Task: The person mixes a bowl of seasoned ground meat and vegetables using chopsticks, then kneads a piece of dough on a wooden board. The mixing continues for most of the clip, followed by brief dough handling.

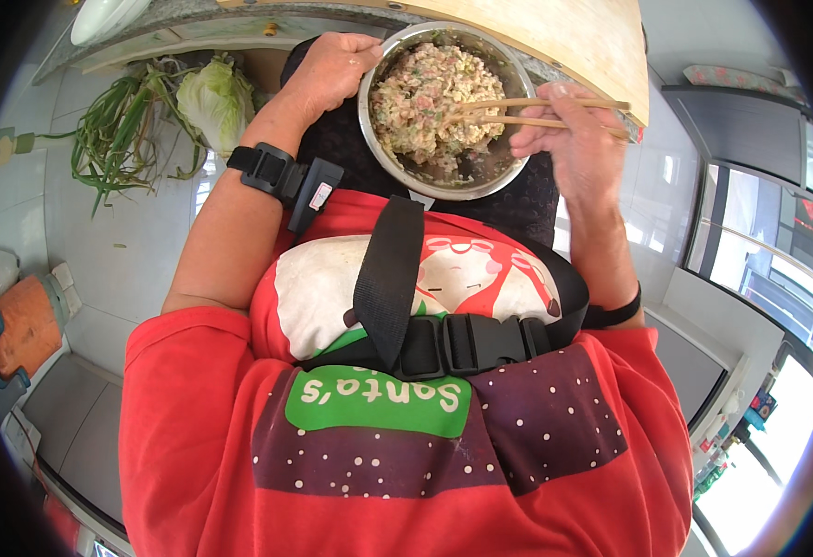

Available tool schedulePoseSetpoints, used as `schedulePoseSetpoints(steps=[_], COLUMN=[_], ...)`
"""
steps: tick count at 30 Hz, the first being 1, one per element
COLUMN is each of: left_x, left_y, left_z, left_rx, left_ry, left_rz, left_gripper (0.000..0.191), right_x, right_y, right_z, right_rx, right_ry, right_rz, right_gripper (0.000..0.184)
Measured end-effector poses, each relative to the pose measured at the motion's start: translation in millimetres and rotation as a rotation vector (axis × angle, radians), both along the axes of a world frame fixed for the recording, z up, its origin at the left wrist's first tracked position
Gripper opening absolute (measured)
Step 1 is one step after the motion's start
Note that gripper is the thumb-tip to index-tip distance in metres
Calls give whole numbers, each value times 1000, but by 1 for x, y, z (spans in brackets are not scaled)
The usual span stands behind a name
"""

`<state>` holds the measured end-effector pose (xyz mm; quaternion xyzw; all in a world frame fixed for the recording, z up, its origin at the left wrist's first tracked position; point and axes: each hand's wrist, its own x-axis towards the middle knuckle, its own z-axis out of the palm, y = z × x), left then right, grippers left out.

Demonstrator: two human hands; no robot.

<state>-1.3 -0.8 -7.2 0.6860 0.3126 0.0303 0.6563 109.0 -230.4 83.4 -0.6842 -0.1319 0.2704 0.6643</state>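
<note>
A round stainless steel bowl [446, 188] rests at the person's lap, close to the counter edge. It holds a minced filling [434, 97] with pink meat and green bits. My left hand [337, 69] grips the bowl's rim at its upper left, fingers curled over it. In my right hand [577, 136] is a pair of wooden chopsticks [528, 104], lying slightly apart. Their tips are in the filling near the bowl's middle, and that hand is a little blurred at the bowl's right side.
A wooden board [587, 42] lies on the counter beyond the bowl. On the tiled floor at the left are green onions [117, 132] and a leafy cabbage [217, 101]. A white dish [104, 17] stands at the upper left. An orange object [27, 327] is at the far left.
</note>
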Motion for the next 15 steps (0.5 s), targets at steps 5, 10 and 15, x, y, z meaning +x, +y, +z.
schedulePoseSetpoints(steps=[5, 10, 15], left_x=[1, 0, 1], left_y=[1, -1, -2], left_z=[-2, -2, 2], left_rx=[-48, -58, -46], left_ry=[-19, -14, 21], left_rz=[-12, 3, -24], left_gripper=[27, 25, 26], right_x=[-6, -15, -25], right_y=[-5, 8, 34], right_z=[42, 36, -5], right_rx=[-61, 41, -42], right_ry=[-236, -281, -144], right_rz=[101, 214, 294], right_gripper=[21, 16, 12])
